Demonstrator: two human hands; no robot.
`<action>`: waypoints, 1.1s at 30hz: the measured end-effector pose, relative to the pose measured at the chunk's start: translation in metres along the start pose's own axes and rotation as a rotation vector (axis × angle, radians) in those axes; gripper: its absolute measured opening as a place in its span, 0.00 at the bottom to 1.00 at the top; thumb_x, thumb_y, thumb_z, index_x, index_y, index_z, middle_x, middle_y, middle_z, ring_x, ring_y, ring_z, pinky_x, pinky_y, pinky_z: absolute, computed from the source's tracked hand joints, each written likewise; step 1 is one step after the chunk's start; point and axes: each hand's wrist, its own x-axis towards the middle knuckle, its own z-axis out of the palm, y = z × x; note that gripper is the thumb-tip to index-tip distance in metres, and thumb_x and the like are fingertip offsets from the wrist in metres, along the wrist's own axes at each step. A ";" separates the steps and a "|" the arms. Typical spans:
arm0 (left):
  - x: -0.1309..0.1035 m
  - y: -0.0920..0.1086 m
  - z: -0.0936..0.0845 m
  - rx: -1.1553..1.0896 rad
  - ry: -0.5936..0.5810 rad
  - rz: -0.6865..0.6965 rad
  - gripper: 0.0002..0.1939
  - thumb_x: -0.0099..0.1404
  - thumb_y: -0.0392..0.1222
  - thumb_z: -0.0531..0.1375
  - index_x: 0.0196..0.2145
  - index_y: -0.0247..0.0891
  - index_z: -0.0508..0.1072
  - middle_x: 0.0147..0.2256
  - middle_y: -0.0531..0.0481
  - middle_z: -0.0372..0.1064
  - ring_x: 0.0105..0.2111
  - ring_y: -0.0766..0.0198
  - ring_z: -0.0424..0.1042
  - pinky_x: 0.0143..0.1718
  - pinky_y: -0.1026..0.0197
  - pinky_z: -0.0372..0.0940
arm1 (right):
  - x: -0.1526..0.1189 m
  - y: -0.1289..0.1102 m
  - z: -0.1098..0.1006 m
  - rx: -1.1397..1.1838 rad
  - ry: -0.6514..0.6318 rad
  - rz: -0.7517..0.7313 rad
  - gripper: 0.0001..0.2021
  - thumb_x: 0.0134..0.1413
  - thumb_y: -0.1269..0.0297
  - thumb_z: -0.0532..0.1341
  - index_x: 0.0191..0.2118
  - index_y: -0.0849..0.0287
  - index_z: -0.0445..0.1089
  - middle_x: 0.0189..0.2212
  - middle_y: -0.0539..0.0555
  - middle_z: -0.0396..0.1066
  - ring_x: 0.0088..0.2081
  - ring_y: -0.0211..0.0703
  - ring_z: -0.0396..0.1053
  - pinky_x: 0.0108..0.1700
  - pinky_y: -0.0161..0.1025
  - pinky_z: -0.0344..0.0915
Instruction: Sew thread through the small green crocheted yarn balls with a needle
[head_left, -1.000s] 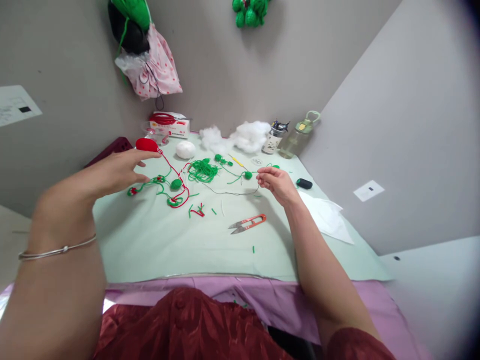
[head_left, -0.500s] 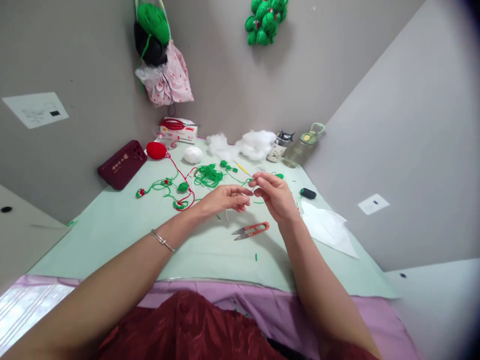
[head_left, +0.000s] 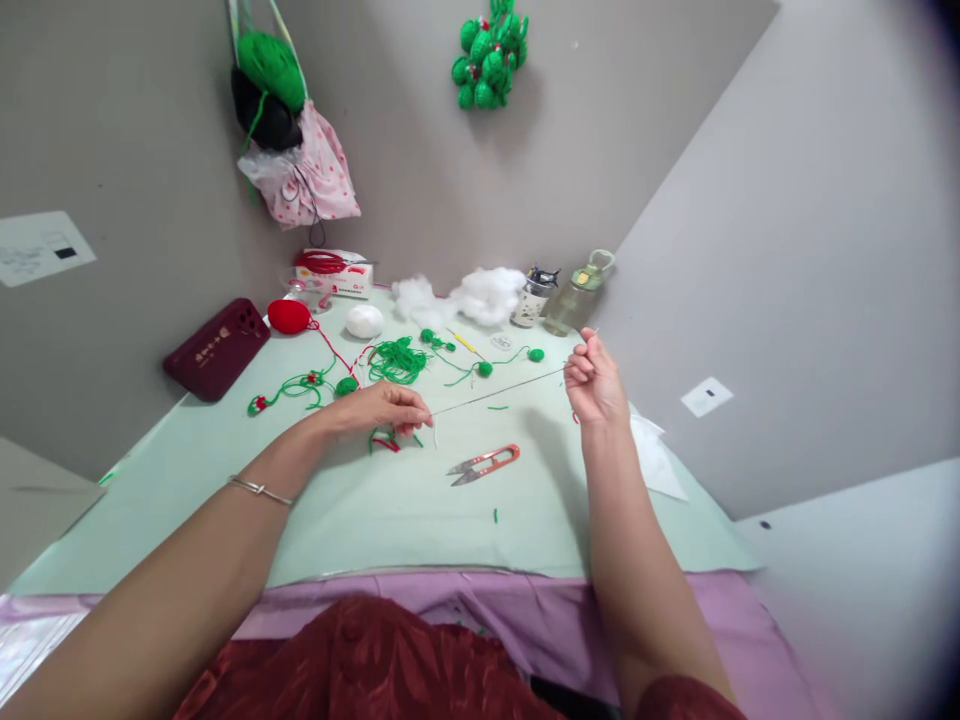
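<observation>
A thin dark thread (head_left: 501, 390) runs taut between my two hands above the table. My left hand (head_left: 397, 408) pinches its lower end, and a short pale strand hangs by the fingertips. Raised to the right, my right hand (head_left: 592, 375) is closed on the other end; a small pale tip shows at its fingers, too small to identify. Orange-handled thread snips (head_left: 487, 464) lie below, between the hands. Under my left hand are bits of green and red yarn (head_left: 386, 442), partly hidden by the fingers.
Green yarn (head_left: 397, 361), a red ball (head_left: 289, 316), a white ball (head_left: 365, 321), white stuffing (head_left: 489, 296), a yellow hook (head_left: 466, 344) and a bottle (head_left: 579, 297) stand or lie farther back. A dark red phone (head_left: 217, 350) is at left, white sheets (head_left: 658, 460) at right.
My hands have moved apart, the left toward the left and the right up and rightward, with the thread now stretched between them. The whole view has shifted slightly.
</observation>
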 end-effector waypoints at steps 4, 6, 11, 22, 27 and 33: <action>0.000 -0.003 -0.003 0.014 0.001 0.023 0.13 0.59 0.50 0.68 0.31 0.36 0.81 0.23 0.50 0.68 0.23 0.67 0.63 0.25 0.65 0.56 | 0.006 0.004 -0.007 -0.023 0.037 0.002 0.11 0.52 0.64 0.72 0.38 0.57 0.72 0.23 0.42 0.63 0.18 0.23 0.53 0.18 0.21 0.55; 0.000 -0.004 -0.003 -0.001 -0.005 0.032 0.13 0.59 0.50 0.68 0.32 0.36 0.81 0.23 0.50 0.68 0.24 0.66 0.63 0.25 0.65 0.56 | 0.006 0.005 -0.008 -0.015 0.038 0.010 0.12 0.51 0.64 0.73 0.38 0.57 0.72 0.23 0.42 0.63 0.19 0.23 0.54 0.18 0.21 0.55; 0.000 -0.005 -0.004 -0.143 -0.003 0.016 0.13 0.59 0.50 0.69 0.31 0.37 0.81 0.30 0.47 0.71 0.26 0.68 0.65 0.30 0.65 0.62 | 0.008 0.009 -0.011 0.066 0.091 0.027 0.13 0.49 0.66 0.74 0.38 0.59 0.72 0.22 0.42 0.64 0.19 0.21 0.57 0.19 0.20 0.56; -0.002 -0.003 -0.006 -0.306 0.035 -0.004 0.14 0.55 0.49 0.72 0.30 0.34 0.80 0.30 0.47 0.69 0.26 0.68 0.66 0.30 0.65 0.67 | 0.015 0.018 -0.020 0.016 0.172 0.048 0.09 0.52 0.66 0.72 0.35 0.58 0.72 0.22 0.44 0.66 0.23 0.26 0.66 0.21 0.20 0.63; 0.001 -0.004 -0.004 -0.387 0.092 -0.009 0.16 0.57 0.51 0.71 0.29 0.33 0.76 0.24 0.53 0.63 0.22 0.72 0.61 0.25 0.68 0.64 | 0.014 0.017 -0.019 -0.011 0.162 0.061 0.08 0.54 0.66 0.71 0.35 0.58 0.71 0.21 0.43 0.63 0.19 0.23 0.59 0.18 0.19 0.58; 0.005 -0.006 -0.007 -0.574 0.175 0.095 0.18 0.56 0.48 0.72 0.26 0.31 0.73 0.23 0.55 0.60 0.19 0.76 0.57 0.19 0.72 0.59 | 0.011 0.019 -0.015 -0.112 0.119 0.051 0.12 0.50 0.63 0.73 0.36 0.59 0.71 0.22 0.43 0.62 0.18 0.24 0.53 0.16 0.22 0.53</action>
